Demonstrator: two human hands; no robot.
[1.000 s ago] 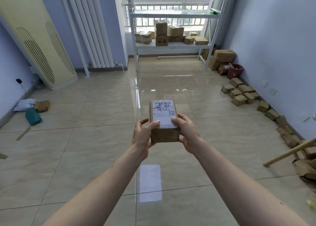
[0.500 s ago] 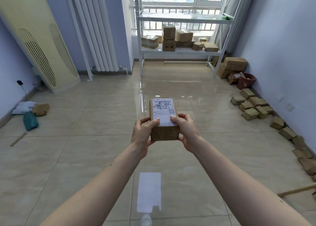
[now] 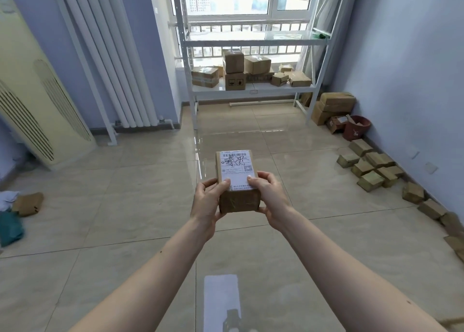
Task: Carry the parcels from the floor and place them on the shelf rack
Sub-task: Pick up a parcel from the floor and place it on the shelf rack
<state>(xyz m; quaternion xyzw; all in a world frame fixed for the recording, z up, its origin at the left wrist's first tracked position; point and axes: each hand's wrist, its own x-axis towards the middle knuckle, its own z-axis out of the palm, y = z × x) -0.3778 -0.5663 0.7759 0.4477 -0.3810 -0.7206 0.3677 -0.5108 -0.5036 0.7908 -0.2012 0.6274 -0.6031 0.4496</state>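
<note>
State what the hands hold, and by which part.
Both hands, left and right, hold one parcel by its near end, thumbs on the label, fingers around the sides.

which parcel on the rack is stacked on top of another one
The tall brown parcel near the shelf rack's middle: it stands on the box with printed symbols. The others appear to rest on the shelf.

— Is the way to the shelf rack (image 3: 251, 88) open?
— Bare tiled floor (image 3: 155, 181) runs straight to it.
— And the sides?
— Small parcels (image 3: 369, 169) line the right wall; stacked boxes (image 3: 232, 71) crowd the middle shelf's centre, its left end free.
</note>
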